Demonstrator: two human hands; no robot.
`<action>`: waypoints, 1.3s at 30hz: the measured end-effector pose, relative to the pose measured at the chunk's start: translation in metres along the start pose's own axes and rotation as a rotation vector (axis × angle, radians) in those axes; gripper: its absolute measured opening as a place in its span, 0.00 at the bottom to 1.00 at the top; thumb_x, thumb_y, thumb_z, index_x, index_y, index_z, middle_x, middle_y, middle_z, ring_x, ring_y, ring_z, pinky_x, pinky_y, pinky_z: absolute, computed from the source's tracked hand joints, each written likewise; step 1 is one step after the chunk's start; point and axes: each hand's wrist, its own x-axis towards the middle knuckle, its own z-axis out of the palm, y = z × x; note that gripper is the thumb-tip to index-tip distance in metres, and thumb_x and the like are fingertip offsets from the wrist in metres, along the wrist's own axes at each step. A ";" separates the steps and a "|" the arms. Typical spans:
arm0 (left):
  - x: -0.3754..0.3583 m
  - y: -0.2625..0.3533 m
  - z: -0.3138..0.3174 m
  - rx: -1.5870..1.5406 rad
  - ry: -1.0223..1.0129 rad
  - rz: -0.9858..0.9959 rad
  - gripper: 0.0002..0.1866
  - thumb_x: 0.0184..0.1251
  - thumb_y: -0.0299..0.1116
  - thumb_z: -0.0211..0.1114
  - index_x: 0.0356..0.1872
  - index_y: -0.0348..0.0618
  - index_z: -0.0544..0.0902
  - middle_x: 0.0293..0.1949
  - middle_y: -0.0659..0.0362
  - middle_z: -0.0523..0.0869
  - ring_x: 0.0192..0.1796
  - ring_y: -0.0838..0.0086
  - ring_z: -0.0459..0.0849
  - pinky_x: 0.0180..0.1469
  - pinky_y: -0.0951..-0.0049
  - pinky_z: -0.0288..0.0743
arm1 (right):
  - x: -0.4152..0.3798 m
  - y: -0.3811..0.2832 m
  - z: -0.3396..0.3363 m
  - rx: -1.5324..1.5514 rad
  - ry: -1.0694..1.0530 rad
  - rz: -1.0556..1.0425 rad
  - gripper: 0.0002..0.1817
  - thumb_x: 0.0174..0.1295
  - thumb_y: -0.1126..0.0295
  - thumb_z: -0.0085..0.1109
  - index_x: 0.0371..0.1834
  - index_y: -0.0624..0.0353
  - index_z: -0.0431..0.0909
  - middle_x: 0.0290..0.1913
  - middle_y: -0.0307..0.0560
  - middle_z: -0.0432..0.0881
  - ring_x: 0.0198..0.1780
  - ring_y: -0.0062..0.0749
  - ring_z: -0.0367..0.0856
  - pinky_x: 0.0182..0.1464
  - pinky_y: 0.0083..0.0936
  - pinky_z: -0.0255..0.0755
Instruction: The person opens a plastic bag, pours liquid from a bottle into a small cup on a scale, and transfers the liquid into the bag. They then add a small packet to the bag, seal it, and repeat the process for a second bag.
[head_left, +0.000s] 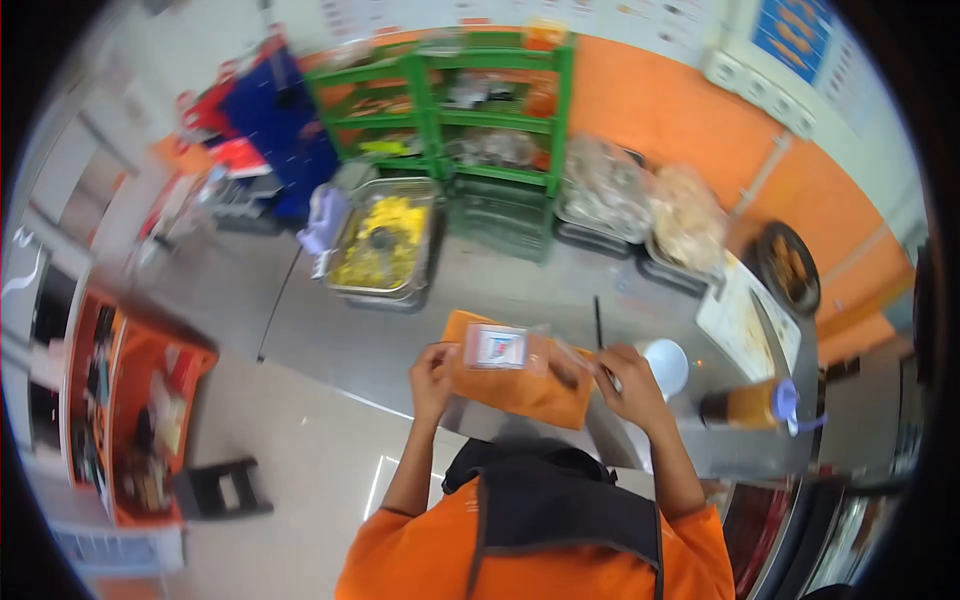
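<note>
A clear plastic bag (pixel 535 355) with a white printed label (pixel 500 348) is stretched between my two hands, above an orange cloth (pixel 530 402) at the counter's front edge. Something brown shows at the bag's right end. My left hand (pixel 431 380) is closed at the bag's left side. At the other end, my right hand (pixel 628 384) pinches the bag's edge. A thin black stick-like handle (pixel 598 322) points up from the right fingers; its lower end is mostly hidden. Close beside that hand stands a white cup (pixel 665 366).
A metal tray (pixel 425 245) of yellow pieces sits back left. Behind stand green shelves (pixel 553 125) and bagged goods (pixel 605 190). On the right are a cutting board (pixel 725 312) with a knife (pixel 770 335), a dark bowl (pixel 765 262) and a brown-filled bottle (pixel 740 405).
</note>
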 end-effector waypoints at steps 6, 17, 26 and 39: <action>0.006 0.017 0.036 0.458 -0.346 0.494 0.32 0.56 0.42 0.72 0.61 0.41 0.73 0.62 0.49 0.75 0.67 0.51 0.69 0.66 0.55 0.64 | 0.004 0.036 0.066 -0.324 0.219 -0.039 0.07 0.52 0.79 0.58 0.34 0.62 0.79 0.34 0.48 0.78 0.38 0.43 0.76 0.41 0.37 0.68; 0.027 -0.013 0.060 0.566 -0.453 0.483 0.40 0.46 0.51 0.76 0.62 0.48 0.73 0.57 0.56 0.76 0.63 0.57 0.70 0.72 0.47 0.42 | -0.019 0.035 0.110 -0.147 0.405 0.192 0.10 0.54 0.79 0.58 0.41 0.64 0.79 0.36 0.51 0.80 0.43 0.46 0.78 0.47 0.39 0.72; 0.015 -0.037 0.050 0.367 -0.416 0.433 0.41 0.43 0.46 0.79 0.60 0.44 0.72 0.60 0.52 0.73 0.65 0.55 0.65 0.71 0.50 0.49 | 0.015 0.032 0.145 0.532 0.066 0.475 0.08 0.60 0.82 0.56 0.43 0.66 0.78 0.35 0.51 0.82 0.29 0.31 0.84 0.29 0.24 0.79; 0.021 -0.023 0.039 0.391 -0.529 0.387 0.54 0.37 0.39 0.82 0.69 0.42 0.61 0.71 0.49 0.62 0.73 0.50 0.55 0.74 0.54 0.51 | 0.038 0.044 0.203 0.066 0.155 0.450 0.15 0.48 0.65 0.68 0.30 0.69 0.80 0.27 0.62 0.83 0.31 0.51 0.84 0.37 0.39 0.77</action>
